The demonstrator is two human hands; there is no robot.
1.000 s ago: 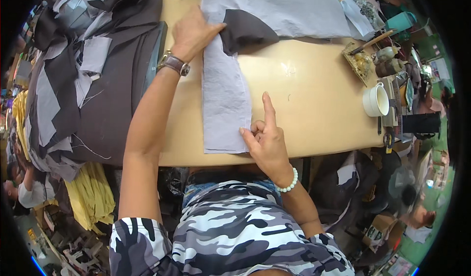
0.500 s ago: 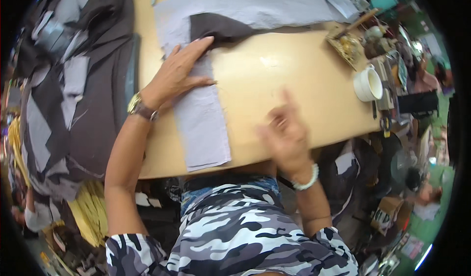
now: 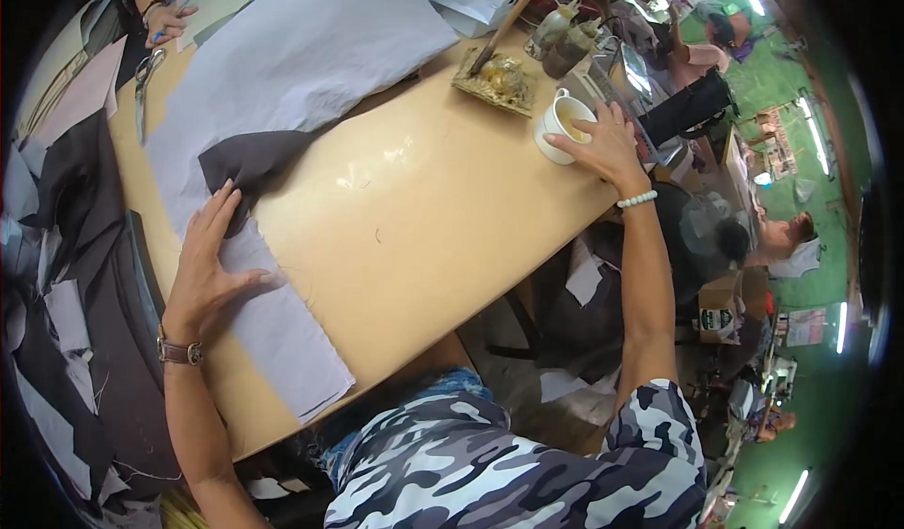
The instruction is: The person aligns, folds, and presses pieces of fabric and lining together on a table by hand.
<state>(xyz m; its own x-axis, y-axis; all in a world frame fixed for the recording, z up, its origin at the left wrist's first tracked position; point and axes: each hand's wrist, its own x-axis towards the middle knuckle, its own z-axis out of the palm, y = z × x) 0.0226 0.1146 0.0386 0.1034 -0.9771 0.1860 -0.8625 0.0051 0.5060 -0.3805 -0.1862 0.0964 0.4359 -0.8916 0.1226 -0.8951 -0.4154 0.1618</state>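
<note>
My left hand (image 3: 209,261) lies flat with fingers spread, its fingertips on a dark brown cloth piece (image 3: 259,157) and its palm on a pale grey cloth strip (image 3: 292,331). The strip runs to the table's near edge. Beyond it, the dark piece pokes out from under a wide pale grey cloth (image 3: 311,44). At the table's right side, my right hand (image 3: 607,148) grips a white cup (image 3: 556,140), thumb across the near rim and fingers around the right side. What lies inside the cup is mostly hidden.
A stained board (image 3: 494,82) holding a stick-handled tool stands beside grimy bottles (image 3: 570,44). Scissors (image 3: 144,91) rest at the far left, near a co-worker's hand (image 3: 168,23). Dark cloth (image 3: 89,275) heaps up left of the table (image 3: 414,247).
My right hand has moved from over the near table to the white cup on the right. My left hand stays on the cloth. The view has turned rightward.
</note>
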